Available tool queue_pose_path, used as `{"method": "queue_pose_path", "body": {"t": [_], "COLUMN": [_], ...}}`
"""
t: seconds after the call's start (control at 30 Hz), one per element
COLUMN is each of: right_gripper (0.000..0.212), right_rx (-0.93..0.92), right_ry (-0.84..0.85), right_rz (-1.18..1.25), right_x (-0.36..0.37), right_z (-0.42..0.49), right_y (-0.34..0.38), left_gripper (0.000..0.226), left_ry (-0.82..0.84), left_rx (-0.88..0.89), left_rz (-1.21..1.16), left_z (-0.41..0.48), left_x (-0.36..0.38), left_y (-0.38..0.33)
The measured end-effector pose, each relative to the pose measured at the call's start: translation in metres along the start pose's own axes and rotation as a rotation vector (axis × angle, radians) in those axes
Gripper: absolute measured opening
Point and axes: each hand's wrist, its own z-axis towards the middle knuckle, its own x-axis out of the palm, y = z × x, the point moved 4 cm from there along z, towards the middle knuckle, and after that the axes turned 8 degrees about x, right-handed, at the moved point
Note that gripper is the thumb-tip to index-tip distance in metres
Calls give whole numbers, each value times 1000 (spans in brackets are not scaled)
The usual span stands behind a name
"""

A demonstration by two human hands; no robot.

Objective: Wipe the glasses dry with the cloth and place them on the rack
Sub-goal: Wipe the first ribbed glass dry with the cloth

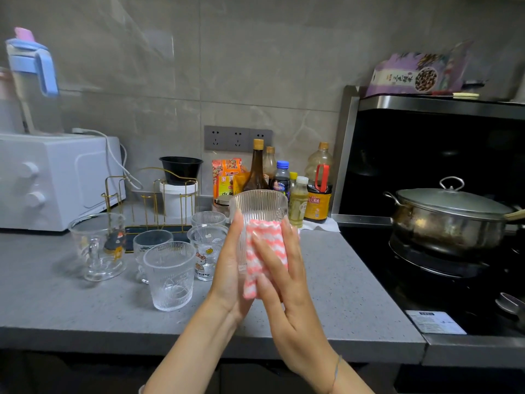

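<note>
— Left side of the table [341, 280]?
— One white oven [54, 180], a blue-lidded jug [31, 81] on top; further right, a black bowl [181, 169] on a white tub [177, 200].
— Right side?
— Sauce bottles [257, 169] under three wall sockets [238, 138]; a lidded steel pot [446, 220] on the stove [426, 280].

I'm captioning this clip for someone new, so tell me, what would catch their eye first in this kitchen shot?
Dead centre, the left hand holds up a ribbed glass while the right hand presses a pink-and-white cloth flat against its side. Left of that, a cluster of glasses stands on the grey counter in front of a gold rack. A lidded steel pot sits on the stove at right.
</note>
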Motion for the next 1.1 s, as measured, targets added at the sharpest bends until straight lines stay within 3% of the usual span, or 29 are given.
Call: {"method": "queue_pose_path", "body": {"t": [0.2, 0.37, 0.57, 0.73, 1.1], "right_gripper": [44, 46, 48, 48, 47], "right_rx": [-16, 113, 55, 4, 31], "right_ry": [-51, -56, -55, 8, -81], "right_rz": [-30, 102, 105, 54, 54], "right_x": [-10, -32, -21, 2, -19], "right_z": [18, 55, 37, -1, 33], "right_y": [3, -4, -3, 0, 4], "left_gripper": [63, 59, 56, 74, 60], "left_ry": [12, 6, 0, 8, 49], "left_rx": [-39, -35, 10, -58, -42], "left_rz": [-22, 39, 48, -22, 106], "left_z": [1, -3, 0, 7, 2], "left_x": [4, -1, -1, -3, -1], "left_y": [3, 11, 2, -3, -9]}}
